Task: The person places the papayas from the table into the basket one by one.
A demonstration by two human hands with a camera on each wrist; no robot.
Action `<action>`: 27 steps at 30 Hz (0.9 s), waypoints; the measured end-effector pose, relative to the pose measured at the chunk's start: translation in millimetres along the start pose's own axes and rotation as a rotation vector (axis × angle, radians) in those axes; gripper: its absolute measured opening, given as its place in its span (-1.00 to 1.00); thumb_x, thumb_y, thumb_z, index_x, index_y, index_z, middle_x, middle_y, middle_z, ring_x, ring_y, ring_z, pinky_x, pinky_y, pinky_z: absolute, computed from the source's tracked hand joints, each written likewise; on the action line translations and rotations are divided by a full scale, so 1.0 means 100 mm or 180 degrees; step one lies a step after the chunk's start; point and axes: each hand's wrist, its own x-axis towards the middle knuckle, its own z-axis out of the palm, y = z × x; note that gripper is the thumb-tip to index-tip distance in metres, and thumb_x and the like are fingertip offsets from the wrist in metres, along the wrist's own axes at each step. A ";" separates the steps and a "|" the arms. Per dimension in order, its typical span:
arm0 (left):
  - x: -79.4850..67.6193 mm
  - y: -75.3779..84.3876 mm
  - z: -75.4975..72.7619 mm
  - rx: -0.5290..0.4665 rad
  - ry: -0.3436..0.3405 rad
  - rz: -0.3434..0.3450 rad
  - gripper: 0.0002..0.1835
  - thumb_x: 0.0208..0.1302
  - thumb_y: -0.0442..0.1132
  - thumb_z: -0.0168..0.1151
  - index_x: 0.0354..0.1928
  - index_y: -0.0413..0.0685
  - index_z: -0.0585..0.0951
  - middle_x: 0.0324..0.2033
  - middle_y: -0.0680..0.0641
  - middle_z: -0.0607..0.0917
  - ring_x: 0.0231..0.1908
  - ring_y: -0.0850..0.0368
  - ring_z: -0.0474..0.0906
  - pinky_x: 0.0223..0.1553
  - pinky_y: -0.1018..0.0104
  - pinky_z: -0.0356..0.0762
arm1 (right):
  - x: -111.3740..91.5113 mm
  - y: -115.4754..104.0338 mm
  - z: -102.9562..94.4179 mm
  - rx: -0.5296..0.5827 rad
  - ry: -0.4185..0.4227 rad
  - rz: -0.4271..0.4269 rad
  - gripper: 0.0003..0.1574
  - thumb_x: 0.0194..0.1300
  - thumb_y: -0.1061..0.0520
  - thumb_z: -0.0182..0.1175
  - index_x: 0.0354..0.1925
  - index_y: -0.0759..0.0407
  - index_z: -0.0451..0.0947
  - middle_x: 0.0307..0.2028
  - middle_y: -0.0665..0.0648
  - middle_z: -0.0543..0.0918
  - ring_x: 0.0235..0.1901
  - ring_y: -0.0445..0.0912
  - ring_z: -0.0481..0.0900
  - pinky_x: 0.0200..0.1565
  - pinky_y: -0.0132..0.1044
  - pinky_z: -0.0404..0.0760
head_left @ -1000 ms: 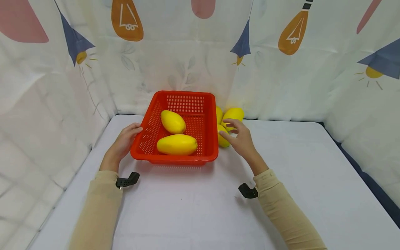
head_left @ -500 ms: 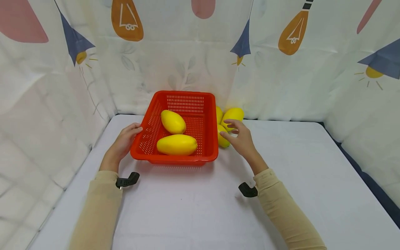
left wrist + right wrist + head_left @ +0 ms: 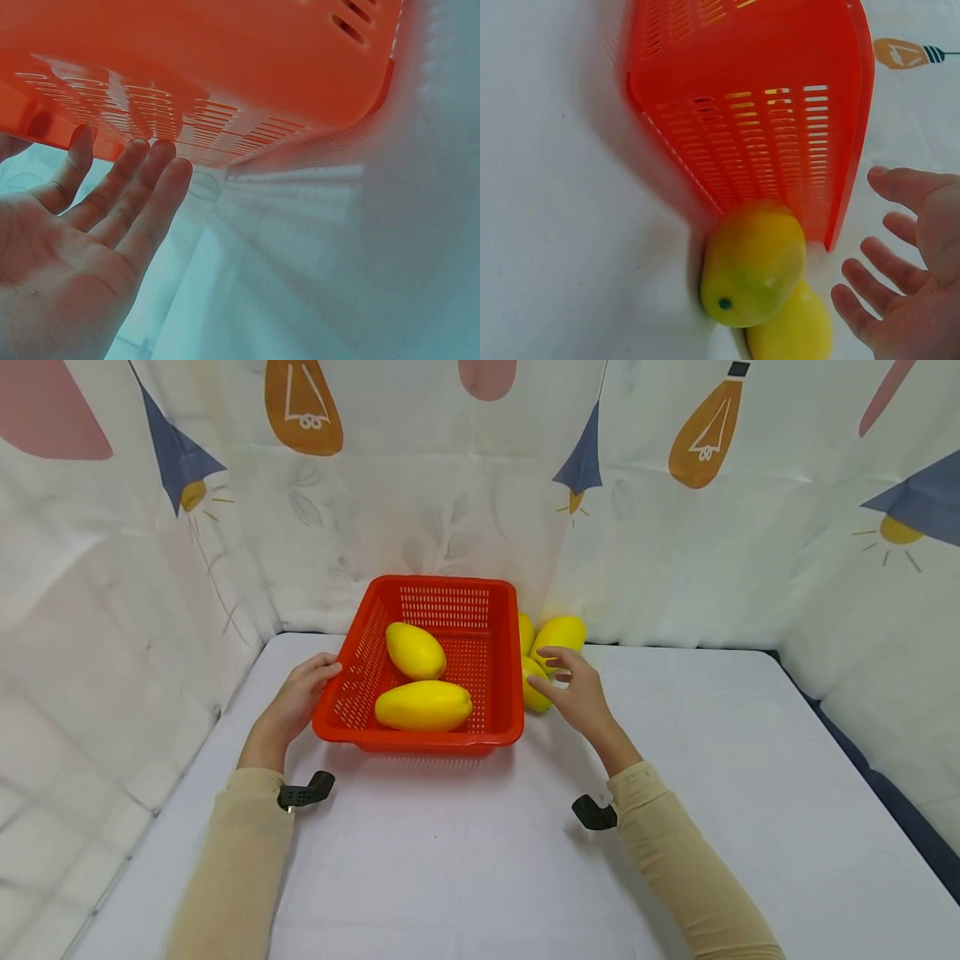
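A red slotted plastic basket (image 3: 480, 662) holds two yellow fruits that look like mangoes: a rounded one (image 3: 416, 652) and a longer one (image 3: 423, 706) lying crosswise at the near side. My left hand (image 3: 295, 700) is at the basket's left side. In the left wrist view its nearly straight fingers (image 3: 161, 195) touch the slotted wall from outside; the thumb is mostly cut off. Right of the basket, several more yellow mangoes (image 3: 754, 262) lie against its wall, partly hidden. Beside them my right hand (image 3: 581, 693) hovers with fingers spread, holding nothing.
The basket stands towards the back of a white-covered table (image 3: 465, 860). Behind it and along the sides hangs a white curtain (image 3: 465, 485) with printed lamps and bulbs. A dark camera mount is strapped to each wrist.
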 end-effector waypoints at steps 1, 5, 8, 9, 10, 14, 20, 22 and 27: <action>0.00 0.00 0.00 -0.0006 0.0001 0.0001 -0.83 0.50 -0.11 -0.08 -0.06 0.00 0.43 -0.23 0.10 0.61 -0.20 0.25 0.56 -0.16 0.49 0.58 | 0.00 0.00 0.00 0.0008 -0.0009 0.0003 -0.39 0.26 0.03 0.30 0.23 0.11 0.40 0.22 0.20 0.48 0.20 0.12 0.46 0.21 0.07 0.48; 0.00 0.00 -0.01 -0.0043 -0.0009 0.0014 -0.84 0.50 -0.12 -0.08 -0.07 0.00 0.43 -0.24 0.09 0.62 -0.21 0.24 0.57 -0.17 0.49 0.58 | 0.01 0.03 0.02 0.0025 -0.0043 -0.0015 -0.38 0.27 0.04 0.29 0.24 0.16 0.39 0.23 0.21 0.48 0.20 0.12 0.47 0.21 0.07 0.48; 0.00 0.00 -0.01 -0.0083 -0.0020 0.0038 -0.85 0.49 -0.13 -0.07 -0.09 0.00 0.44 -0.25 0.08 0.61 -0.21 0.23 0.57 -0.17 0.48 0.58 | 0.01 0.05 0.03 0.0035 -0.0033 -0.0070 -0.39 0.26 0.05 0.30 0.22 0.19 0.40 0.21 0.21 0.50 0.18 0.13 0.49 0.20 0.07 0.49; 0.00 0.00 -0.01 -0.0073 -0.0021 0.0040 -0.84 0.49 -0.12 -0.07 -0.09 0.00 0.44 -0.25 0.08 0.61 -0.21 0.23 0.56 -0.17 0.48 0.58 | 0.01 0.05 0.03 0.0041 -0.0027 -0.0090 -0.39 0.26 0.06 0.30 0.22 0.20 0.41 0.21 0.21 0.50 0.17 0.13 0.49 0.19 0.07 0.50; 0.00 0.00 -0.01 -0.0078 -0.0024 0.0047 -0.85 0.49 -0.12 -0.07 -0.09 -0.01 0.44 -0.25 0.08 0.61 -0.21 0.23 0.56 -0.17 0.48 0.58 | 0.01 0.06 0.03 0.0042 -0.0019 -0.0111 -0.40 0.25 0.06 0.30 0.21 0.21 0.41 0.20 0.22 0.50 0.17 0.14 0.50 0.19 0.08 0.50; 0.01 0.00 0.00 -0.0018 -0.0007 0.0045 -0.82 0.49 -0.10 -0.06 -0.09 -0.01 0.44 -0.24 0.08 0.59 -0.21 0.24 0.54 -0.17 0.49 0.56 | 0.01 0.09 0.04 0.0043 0.0010 -0.0113 -0.40 0.25 0.06 0.31 0.20 0.21 0.42 0.19 0.21 0.52 0.16 0.14 0.50 0.18 0.09 0.49; 0.02 0.00 0.00 -0.0006 0.0003 0.0026 -0.81 0.48 -0.09 -0.05 -0.08 -0.02 0.45 -0.24 0.07 0.58 -0.21 0.24 0.53 -0.17 0.49 0.57 | 0.00 0.10 0.05 -0.0010 0.0035 -0.0001 -0.40 0.26 0.05 0.30 0.20 0.18 0.42 0.19 0.18 0.51 0.18 0.11 0.47 0.20 0.06 0.49; 0.02 0.00 0.00 0.0022 0.0012 0.0009 -0.81 0.48 -0.08 -0.05 -0.08 -0.01 0.45 -0.23 0.07 0.58 -0.20 0.24 0.53 -0.17 0.49 0.57 | 0.00 0.11 0.06 -0.0022 0.0040 0.0033 -0.41 0.26 0.04 0.30 0.21 0.17 0.41 0.20 0.17 0.51 0.18 0.10 0.47 0.20 0.05 0.49; 0.01 0.00 -0.01 0.0061 0.0045 -0.0045 -0.80 0.48 -0.06 -0.04 -0.06 0.00 0.44 -0.21 0.08 0.58 -0.19 0.25 0.53 -0.15 0.49 0.57 | 0.02 0.13 0.09 -0.0044 0.0048 0.0082 -0.41 0.26 0.04 0.30 0.21 0.15 0.41 0.20 0.15 0.50 0.18 0.08 0.46 0.20 0.04 0.49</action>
